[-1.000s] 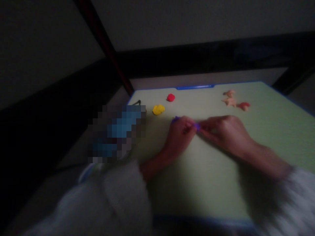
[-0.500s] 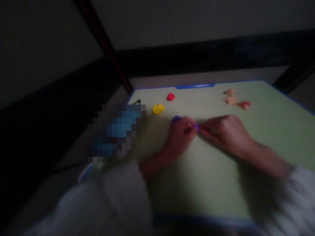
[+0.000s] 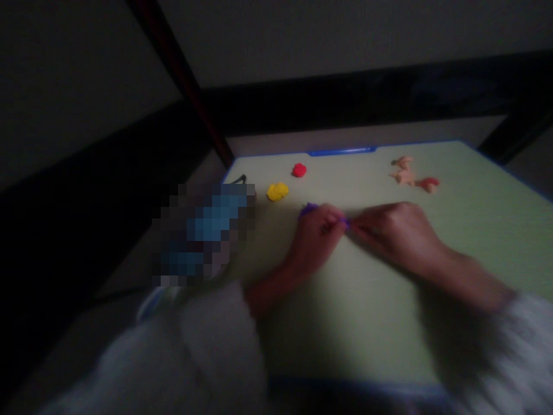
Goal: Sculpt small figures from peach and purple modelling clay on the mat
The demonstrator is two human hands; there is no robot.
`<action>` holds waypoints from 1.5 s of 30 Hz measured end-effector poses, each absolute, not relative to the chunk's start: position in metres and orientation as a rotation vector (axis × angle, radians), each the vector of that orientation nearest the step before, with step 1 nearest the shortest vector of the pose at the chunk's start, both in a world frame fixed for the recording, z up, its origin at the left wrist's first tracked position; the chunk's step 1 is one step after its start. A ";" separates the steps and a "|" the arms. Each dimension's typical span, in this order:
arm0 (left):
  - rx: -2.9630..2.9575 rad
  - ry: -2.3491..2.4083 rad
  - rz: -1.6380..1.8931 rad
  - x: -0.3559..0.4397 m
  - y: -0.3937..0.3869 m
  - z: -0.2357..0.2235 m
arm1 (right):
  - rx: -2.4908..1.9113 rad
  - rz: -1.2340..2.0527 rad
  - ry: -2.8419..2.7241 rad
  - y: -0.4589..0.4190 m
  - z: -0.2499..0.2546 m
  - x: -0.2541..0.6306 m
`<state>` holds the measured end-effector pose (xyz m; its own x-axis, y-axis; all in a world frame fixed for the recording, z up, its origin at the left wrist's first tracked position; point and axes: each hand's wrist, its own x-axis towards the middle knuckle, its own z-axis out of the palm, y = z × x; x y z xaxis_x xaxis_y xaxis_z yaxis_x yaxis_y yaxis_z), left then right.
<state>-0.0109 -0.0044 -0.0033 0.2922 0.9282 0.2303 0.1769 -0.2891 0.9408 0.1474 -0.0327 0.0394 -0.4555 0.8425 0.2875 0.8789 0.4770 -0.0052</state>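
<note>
Barely anything moved since the earlier frame; I judged the pinching little advanced
On my remote feed, left hand (image 3: 317, 235) and right hand (image 3: 400, 233) both pinched the purple piece (image 3: 346, 223) between them, over the tabletop (image 3: 367, 328)

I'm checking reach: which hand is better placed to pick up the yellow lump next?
Probably the left hand: it is nearer the yellow lump, with the right hand farther off. Both seem to pinch a small purple piece, so either may need freeing first.
</note>
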 end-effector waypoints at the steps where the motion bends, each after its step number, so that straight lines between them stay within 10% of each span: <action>1: 1.681 1.018 1.081 -0.011 -0.003 -0.003 | -1.476 -0.196 -2.460 -0.032 0.039 0.148; 45: 1.645 1.088 1.119 -0.010 -0.005 -0.001 | -1.533 -0.232 -2.477 -0.034 0.041 0.144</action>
